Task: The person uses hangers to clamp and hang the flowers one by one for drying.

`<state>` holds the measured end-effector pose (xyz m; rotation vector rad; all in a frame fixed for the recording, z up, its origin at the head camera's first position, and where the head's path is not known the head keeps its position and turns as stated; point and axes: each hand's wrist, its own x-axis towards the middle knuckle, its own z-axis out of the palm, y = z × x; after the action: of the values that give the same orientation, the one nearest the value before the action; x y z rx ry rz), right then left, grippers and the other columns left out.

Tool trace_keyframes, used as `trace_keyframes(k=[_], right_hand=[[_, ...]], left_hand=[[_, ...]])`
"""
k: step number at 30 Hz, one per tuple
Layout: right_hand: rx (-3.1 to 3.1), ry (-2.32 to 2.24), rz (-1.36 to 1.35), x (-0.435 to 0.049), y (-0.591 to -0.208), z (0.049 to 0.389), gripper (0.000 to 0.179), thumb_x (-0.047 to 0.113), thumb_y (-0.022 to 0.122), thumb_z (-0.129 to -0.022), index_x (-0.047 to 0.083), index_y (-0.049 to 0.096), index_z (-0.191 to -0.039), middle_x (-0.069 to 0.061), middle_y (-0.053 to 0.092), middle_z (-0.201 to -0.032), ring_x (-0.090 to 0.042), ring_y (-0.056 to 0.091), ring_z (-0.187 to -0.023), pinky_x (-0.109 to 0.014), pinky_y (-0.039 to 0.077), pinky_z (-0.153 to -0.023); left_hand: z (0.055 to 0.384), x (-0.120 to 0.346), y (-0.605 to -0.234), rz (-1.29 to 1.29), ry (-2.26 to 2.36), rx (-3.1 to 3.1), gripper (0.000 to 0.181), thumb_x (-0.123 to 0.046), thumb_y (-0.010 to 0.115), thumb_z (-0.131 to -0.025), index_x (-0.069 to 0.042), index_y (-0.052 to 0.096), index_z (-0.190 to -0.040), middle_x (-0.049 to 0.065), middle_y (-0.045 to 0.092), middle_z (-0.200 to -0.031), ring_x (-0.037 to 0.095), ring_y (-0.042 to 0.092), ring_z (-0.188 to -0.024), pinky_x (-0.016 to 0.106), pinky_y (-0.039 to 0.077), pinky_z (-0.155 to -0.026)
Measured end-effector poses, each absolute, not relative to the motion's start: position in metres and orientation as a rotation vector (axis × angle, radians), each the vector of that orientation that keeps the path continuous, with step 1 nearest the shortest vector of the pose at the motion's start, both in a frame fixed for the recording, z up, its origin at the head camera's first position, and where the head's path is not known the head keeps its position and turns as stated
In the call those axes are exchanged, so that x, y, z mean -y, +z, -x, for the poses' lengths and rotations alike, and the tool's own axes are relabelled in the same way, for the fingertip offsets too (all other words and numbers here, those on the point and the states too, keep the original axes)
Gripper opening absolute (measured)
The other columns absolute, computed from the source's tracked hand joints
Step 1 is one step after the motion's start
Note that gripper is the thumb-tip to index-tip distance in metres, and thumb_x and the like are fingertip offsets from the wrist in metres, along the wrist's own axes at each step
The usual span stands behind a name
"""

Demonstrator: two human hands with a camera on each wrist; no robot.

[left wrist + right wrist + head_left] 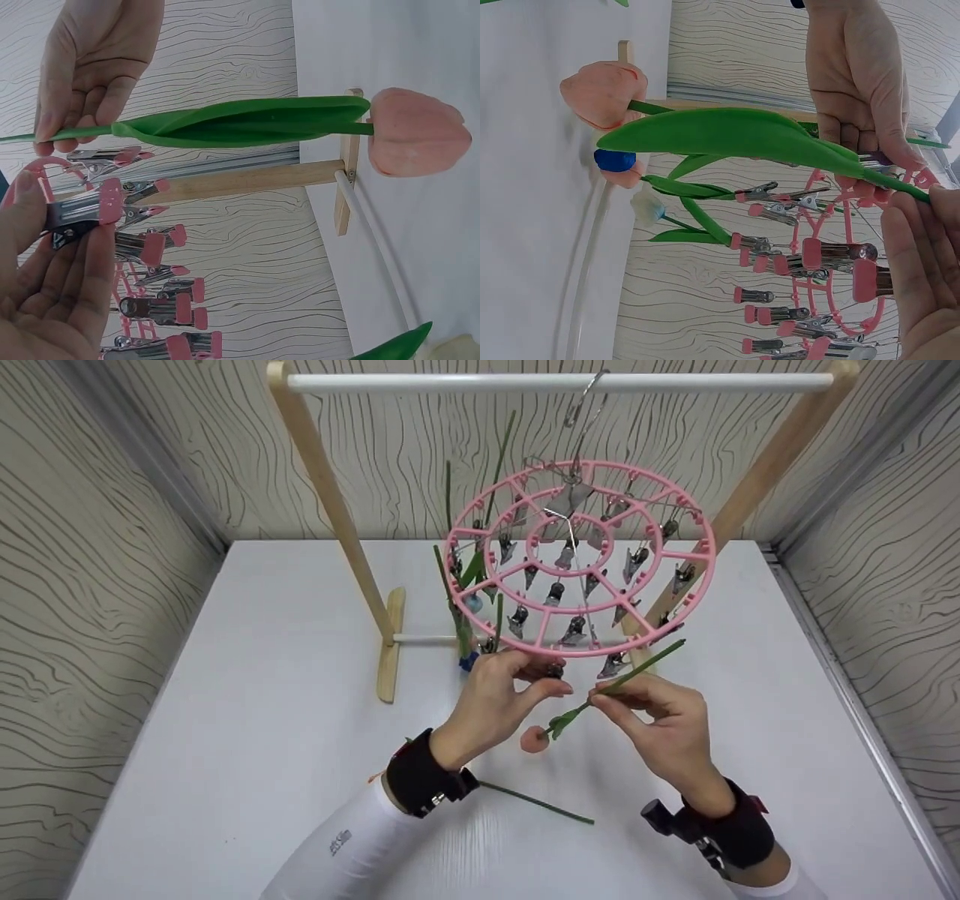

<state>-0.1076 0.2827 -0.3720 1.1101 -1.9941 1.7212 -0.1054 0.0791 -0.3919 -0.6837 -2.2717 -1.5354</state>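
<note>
A pink tulip (534,739) with a green stem and leaf hangs head down, its stem slanting up to the right. My right hand (671,720) pinches that stem between thumb and fingers. Beside it, under the front rim of the round pink clip hanger (555,651), my left hand (495,697) holds a metal clip (86,206) with pink tips between thumb and fingers. The stem passes close to this clip. Other tulips hang from clips on the hanger's left side, including a blue tulip (615,160) and a whitish-blue tulip (646,207).
The hanger hooks over the white bar (450,384) of a wooden stand (330,502) on the white table (247,735). Several other clips (575,628) dangle from its rings. Partly hidden by my left forearm, another green stem (536,802) lies on the table.
</note>
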Motion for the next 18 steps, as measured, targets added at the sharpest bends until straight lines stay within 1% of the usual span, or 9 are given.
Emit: trace_keyframes(k=[12, 18], right_hand=[[2.123, 1.646, -1.1, -0.277, -0.36, 0.11, 0.02, -0.016, 0.069, -0.07, -0.005, 0.068, -0.087, -0.015, 0.067, -0.079, -0.024, 0.066, -0.068, -0.026, 0.054, -0.063], [2.176, 1.613, -1.112, -0.273, -0.353, 0.111, 0.018, -0.014, 0.071, -0.07, -0.002, 0.069, -0.084, -0.011, 0.068, -0.078, -0.021, 0.067, -0.067, -0.025, 0.054, -0.061]], left_hand=[[0.104, -0.08, -0.389, 0.732, -1.616, 2.226, 0.021, -0.022, 0.066, -0.083, -0.006, 0.064, -0.096, 0.0, 0.069, -0.083, 0.0, 0.064, -0.073, 0.017, 0.051, -0.066], [0.106, -0.078, -0.389, 0.724, -1.639, 2.235, 0.018, -0.025, 0.063, -0.085, -0.008, 0.066, -0.092, -0.003, 0.069, -0.082, -0.002, 0.062, -0.073, 0.018, 0.051, -0.065]])
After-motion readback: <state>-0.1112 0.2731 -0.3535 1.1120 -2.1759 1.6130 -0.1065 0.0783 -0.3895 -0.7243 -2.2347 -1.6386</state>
